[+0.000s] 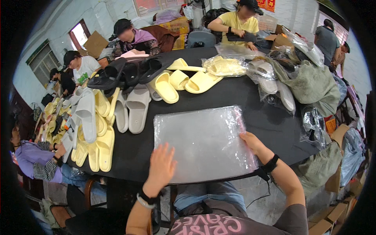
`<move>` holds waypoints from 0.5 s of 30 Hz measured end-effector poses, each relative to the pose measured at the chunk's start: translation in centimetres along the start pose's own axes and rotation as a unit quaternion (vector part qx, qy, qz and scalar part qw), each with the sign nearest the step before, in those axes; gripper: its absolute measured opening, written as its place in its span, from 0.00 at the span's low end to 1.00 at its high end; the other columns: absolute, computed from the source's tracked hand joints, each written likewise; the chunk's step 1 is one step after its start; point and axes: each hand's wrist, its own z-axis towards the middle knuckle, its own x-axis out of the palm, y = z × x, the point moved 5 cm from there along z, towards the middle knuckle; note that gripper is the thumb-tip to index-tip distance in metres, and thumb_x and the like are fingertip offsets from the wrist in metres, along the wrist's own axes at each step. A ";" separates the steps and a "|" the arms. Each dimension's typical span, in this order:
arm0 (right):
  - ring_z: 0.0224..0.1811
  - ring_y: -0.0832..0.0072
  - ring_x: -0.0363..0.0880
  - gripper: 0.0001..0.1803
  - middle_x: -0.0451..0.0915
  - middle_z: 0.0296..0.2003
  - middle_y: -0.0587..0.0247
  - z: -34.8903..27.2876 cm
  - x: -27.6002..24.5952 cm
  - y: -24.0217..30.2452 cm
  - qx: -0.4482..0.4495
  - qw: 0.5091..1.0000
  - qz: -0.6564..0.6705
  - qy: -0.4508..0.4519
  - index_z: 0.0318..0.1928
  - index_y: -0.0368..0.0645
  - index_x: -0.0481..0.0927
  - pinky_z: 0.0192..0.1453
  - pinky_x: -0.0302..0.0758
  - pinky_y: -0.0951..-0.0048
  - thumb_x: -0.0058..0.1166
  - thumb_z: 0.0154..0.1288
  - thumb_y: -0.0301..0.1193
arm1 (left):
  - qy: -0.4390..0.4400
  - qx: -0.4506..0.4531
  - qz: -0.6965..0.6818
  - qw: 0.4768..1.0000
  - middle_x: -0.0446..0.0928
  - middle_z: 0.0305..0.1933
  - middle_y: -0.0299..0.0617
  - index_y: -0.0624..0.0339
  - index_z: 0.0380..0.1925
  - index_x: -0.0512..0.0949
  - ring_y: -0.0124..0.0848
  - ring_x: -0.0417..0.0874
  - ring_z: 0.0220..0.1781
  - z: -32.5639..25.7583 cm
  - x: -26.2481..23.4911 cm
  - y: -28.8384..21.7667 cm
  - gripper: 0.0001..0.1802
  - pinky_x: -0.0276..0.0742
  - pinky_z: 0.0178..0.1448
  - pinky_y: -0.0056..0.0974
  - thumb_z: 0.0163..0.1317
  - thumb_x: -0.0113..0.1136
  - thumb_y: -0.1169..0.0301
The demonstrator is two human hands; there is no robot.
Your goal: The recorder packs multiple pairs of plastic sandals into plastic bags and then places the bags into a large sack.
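A flat stack of clear plastic bags (199,143) lies on the black table right in front of me, with a pinkish strip along its right side. My left hand (161,166) is open at the stack's near left edge, its fingers spread and apart from one another. At the opposite side my right hand (253,144) has its fingers closed on the bags' right edge. Beyond the stack are pale yellow slippers (164,88), and to its left stands a pair of grey slippers (137,111).
Black slippers (131,72) and more yellow slippers (103,149) crowd the table's left side. Bagged yellow slippers (225,65) and bagged grey slippers (268,78) lie at the far right. A greenish sack (319,88) stands beside the table. Several people work around it.
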 end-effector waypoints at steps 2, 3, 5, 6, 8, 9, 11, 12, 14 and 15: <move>0.31 0.78 0.75 0.15 0.79 0.34 0.66 1.2 -1.0 -0.8 -0.006 0.999 -0.032 0.002 0.50 0.35 0.76 0.36 0.76 0.72 0.46 0.75 0.35 | 0.022 0.037 -0.078 0.996 0.59 0.72 0.57 0.60 0.65 0.67 0.55 0.56 0.75 -0.2 0.4 -4.6 0.30 0.47 0.75 0.62 0.64 0.56 0.60; 0.30 0.79 0.74 0.15 0.79 0.33 0.67 1.3 -1.1 -0.9 -0.008 0.998 -0.060 0.015 0.49 0.36 0.77 0.35 0.75 0.72 0.47 0.74 0.35 | 0.019 0.043 -0.088 0.995 0.59 0.72 0.57 0.60 0.65 0.67 0.55 0.56 0.75 0.1 0.9 -6.2 0.30 0.47 0.75 0.62 0.64 0.56 0.60; 0.29 0.81 0.73 0.14 0.78 0.31 0.70 0.6 0.2 -0.5 -0.003 1.000 -0.013 0.009 0.45 0.38 0.78 0.33 0.73 0.75 0.48 0.73 0.36 | 0.010 0.035 -0.059 0.998 0.58 0.73 0.55 0.58 0.66 0.67 0.55 0.55 0.75 1.0 1.9 -8.7 0.30 0.45 0.75 0.62 0.67 0.54 0.57; 0.29 0.81 0.73 0.14 0.78 0.32 0.69 1.0 -0.1 -0.8 -0.004 1.000 -0.029 -0.001 0.46 0.38 0.79 0.33 0.73 0.74 0.48 0.73 0.36 | -0.001 0.032 -0.045 0.998 0.59 0.73 0.54 0.55 0.67 0.67 0.55 0.56 0.75 1.5 2.9 -9.1 0.31 0.43 0.74 0.66 0.67 0.52 0.54; 0.36 0.76 0.77 0.17 0.80 0.37 0.65 0.5 0.3 -0.6 0.002 0.999 -0.037 0.004 0.52 0.35 0.76 0.41 0.76 0.70 0.44 0.76 0.35 | -0.010 0.020 -0.051 0.998 0.61 0.72 0.54 0.54 0.66 0.68 0.54 0.57 0.74 1.9 4.4 -9.4 0.31 0.42 0.74 0.67 0.67 0.52 0.52; 0.38 0.74 0.79 0.17 0.81 0.40 0.63 -0.2 1.5 0.2 0.003 0.999 -0.046 -0.001 0.53 0.34 0.76 0.45 0.78 0.68 0.44 0.76 0.35 | -0.014 -0.008 -0.043 0.999 0.62 0.71 0.54 0.53 0.66 0.69 0.54 0.58 0.74 1.8 4.8 -8.9 0.32 0.41 0.73 0.68 0.66 0.53 0.50; 0.41 0.72 0.80 0.18 0.81 0.42 0.61 0.3 0.9 -0.5 -0.003 1.000 -0.019 0.010 0.54 0.34 0.75 0.47 0.78 0.67 0.43 0.76 0.35 | -0.025 0.001 -0.033 0.999 0.63 0.71 0.53 0.52 0.65 0.70 0.54 0.58 0.74 1.6 5.7 -9.0 0.33 0.41 0.73 0.68 0.65 0.53 0.48; 0.43 0.70 0.80 0.18 0.80 0.45 0.59 0.3 1.0 -0.8 0.003 0.999 0.007 0.032 0.56 0.33 0.74 0.50 0.78 0.65 0.43 0.76 0.34 | -0.027 -0.004 -0.021 0.999 0.64 0.70 0.53 0.51 0.65 0.71 0.54 0.59 0.73 1.5 6.0 -9.0 0.33 0.41 0.73 0.69 0.63 0.53 0.46; 0.44 0.69 0.80 0.18 0.80 0.46 0.58 0.5 0.5 -0.8 0.006 0.999 0.023 0.038 0.57 0.34 0.73 0.50 0.78 0.64 0.43 0.76 0.35 | -0.035 0.004 -0.011 0.999 0.64 0.70 0.53 0.51 0.64 0.71 0.54 0.59 0.73 1.7 6.3 -9.2 0.34 0.41 0.73 0.68 0.63 0.53 0.45; 0.44 0.68 0.81 0.19 0.79 0.47 0.57 0.5 0.3 -0.8 0.018 0.998 0.036 0.050 0.58 0.34 0.72 0.51 0.78 0.63 0.44 0.76 0.35 | -0.038 0.004 -0.001 0.999 0.65 0.70 0.53 0.50 0.64 0.72 0.54 0.60 0.73 1.7 6.4 -9.3 0.34 0.41 0.73 0.68 0.62 0.53 0.44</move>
